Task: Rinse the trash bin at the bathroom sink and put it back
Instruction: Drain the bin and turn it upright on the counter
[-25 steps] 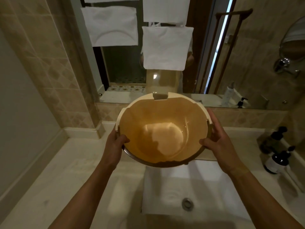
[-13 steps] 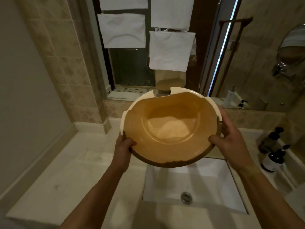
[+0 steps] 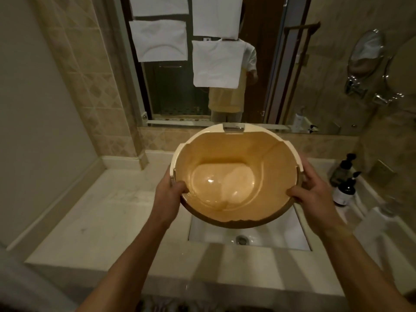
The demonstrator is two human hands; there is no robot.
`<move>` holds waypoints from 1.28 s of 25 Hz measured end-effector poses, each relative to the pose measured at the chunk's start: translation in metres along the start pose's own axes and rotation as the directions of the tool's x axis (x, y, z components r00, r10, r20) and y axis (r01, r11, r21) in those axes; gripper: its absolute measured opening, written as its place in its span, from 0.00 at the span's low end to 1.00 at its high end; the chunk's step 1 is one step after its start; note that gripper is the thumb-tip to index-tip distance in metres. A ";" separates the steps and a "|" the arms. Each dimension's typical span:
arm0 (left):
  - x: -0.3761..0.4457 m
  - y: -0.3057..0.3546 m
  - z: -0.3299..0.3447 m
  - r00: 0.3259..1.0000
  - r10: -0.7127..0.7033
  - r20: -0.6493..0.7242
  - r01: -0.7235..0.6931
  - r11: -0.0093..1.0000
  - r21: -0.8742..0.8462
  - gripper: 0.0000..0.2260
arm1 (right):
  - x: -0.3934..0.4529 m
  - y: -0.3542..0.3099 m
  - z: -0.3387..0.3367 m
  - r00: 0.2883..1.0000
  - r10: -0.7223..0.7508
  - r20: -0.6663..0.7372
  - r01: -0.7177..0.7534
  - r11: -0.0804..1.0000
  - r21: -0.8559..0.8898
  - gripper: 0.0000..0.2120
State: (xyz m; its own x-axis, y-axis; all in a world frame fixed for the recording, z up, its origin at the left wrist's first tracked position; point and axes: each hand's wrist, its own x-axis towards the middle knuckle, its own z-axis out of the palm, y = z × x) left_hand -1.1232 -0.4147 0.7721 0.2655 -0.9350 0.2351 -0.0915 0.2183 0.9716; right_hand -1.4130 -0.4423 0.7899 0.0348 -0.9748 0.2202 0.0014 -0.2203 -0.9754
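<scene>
I hold a round cream trash bin (image 3: 236, 154) with an orange-tan inside above the white rectangular sink (image 3: 276, 235). Its mouth faces me and a little water lies pooled at its bottom. My left hand (image 3: 170, 194) grips the left rim, thumb inside the bin. My right hand (image 3: 314, 190) grips the right rim the same way. The sink drain (image 3: 242, 239) shows just below the bin's lower edge. The bin hides the tap.
A pale stone counter (image 3: 108, 221) surrounds the sink. Two dark pump bottles (image 3: 344, 183) stand at the right back. A wall mirror (image 3: 225, 64) with white sheets stuck on it rises behind, and a round chrome mirror (image 3: 364, 57) hangs at right.
The bin has tipped so its bottom shows more fully and the water has slid across it. The view has pulled back, with more of the counter's front edge showing.
</scene>
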 end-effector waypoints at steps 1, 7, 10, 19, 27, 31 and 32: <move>-0.005 0.010 -0.003 0.999 0.036 0.008 -0.037 0.996 0.078 0.19 | -0.006 0.009 0.002 0.999 0.038 0.008 -0.039 0.995 0.091 0.40; -0.023 0.040 -0.025 0.997 0.080 0.004 -0.077 0.935 0.347 0.26 | -0.030 0.037 0.029 0.983 0.167 0.078 -0.185 0.906 0.381 0.38; -0.022 0.036 -0.046 0.998 -0.001 -0.063 0.020 0.953 0.303 0.26 | -0.032 0.033 0.044 0.987 0.129 0.094 -0.151 0.942 0.298 0.39; 0.056 0.024 -0.153 0.882 -0.446 -0.153 0.463 0.880 0.107 0.09 | 0.002 0.023 0.149 0.943 -0.031 0.330 0.128 0.953 -0.276 0.31; 0.118 -0.026 -0.264 0.926 -0.375 -0.036 0.376 0.923 0.084 0.18 | 0.043 0.043 0.274 0.981 -0.121 0.155 0.156 0.957 -0.243 0.17; 0.132 -0.078 -0.289 0.935 -0.351 0.044 0.353 0.935 -0.044 0.26 | 0.056 0.053 0.295 0.999 -0.007 -0.031 0.000 0.979 -0.202 0.16; 0.132 -0.094 -0.291 0.918 -0.397 0.025 0.397 0.917 -0.040 0.25 | 0.060 0.057 0.296 0.995 0.041 -0.090 -0.053 0.989 -0.141 0.15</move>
State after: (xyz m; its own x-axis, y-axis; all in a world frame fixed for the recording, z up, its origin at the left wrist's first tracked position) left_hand -0.7998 -0.4771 0.7197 0.2560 -0.9516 -0.1702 0.0598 -0.1602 0.9853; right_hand -1.1154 -0.5030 0.7457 -0.0551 -0.9822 0.1797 -0.1417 -0.1705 -0.9751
